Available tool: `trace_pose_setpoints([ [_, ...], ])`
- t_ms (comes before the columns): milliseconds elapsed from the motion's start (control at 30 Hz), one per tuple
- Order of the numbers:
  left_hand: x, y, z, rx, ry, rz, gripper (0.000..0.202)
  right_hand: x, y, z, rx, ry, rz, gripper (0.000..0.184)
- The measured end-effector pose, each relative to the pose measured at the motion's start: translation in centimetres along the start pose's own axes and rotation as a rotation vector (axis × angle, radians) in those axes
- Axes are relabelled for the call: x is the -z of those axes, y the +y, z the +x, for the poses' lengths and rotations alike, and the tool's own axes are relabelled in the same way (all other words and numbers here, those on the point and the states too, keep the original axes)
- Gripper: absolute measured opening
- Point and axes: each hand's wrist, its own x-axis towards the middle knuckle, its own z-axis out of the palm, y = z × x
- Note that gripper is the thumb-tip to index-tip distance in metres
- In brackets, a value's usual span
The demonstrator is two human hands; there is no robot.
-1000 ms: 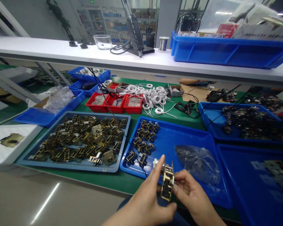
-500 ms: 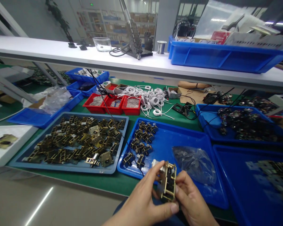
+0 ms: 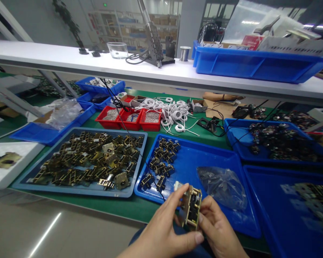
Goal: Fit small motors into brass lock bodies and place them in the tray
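A small brass-coloured metal frame assembly (image 3: pixel 191 208) with black parts inside and a white piece at its upper left is held above the table's front edge. My left hand (image 3: pixel 165 225) grips it from the left, index finger along the top and thumb along the bottom. My right hand (image 3: pixel 218 224) pinches its right side with thumb and fingertips; whether a small part sits between those fingers is hidden. Behind the hands is a blue tray (image 3: pixel 204 147) with several similar assemblies (image 3: pixel 161 156) in its left part and a clear plastic bag (image 3: pixel 223 186) of small dark parts.
A grey-blue tray (image 3: pixel 78 191) heaped with brass frames lies to the left. Red bins (image 3: pixel 150 125) of small metal parts and coiled white cables (image 3: pixel 174 111) sit behind. More blue trays (image 3: pixel 274 200) are at right. A white shelf (image 3: pixel 97 68) crosses above. Another person's arm (image 3: pixel 220 96) shows at the back.
The held assembly has turned slightly in my hands. Both hands keep nearly the same place and grip.
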Motion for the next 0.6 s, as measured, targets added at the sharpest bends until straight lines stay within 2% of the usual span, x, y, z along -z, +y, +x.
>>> trace_pose_setpoints([
  [433, 0.2, -0.2, 0.4, 0.017, -0.024, -0.03, 0.083, -0.4, 0.3, 0.2, -0.027, -0.008, 0.078, 0.035],
  [600, 0.6, -2.1, 0.7, 0.049, -0.011, 0.0, 0.077, 0.2, 1.5, 1.4, -0.048, 0.102, -0.044, 0.04],
])
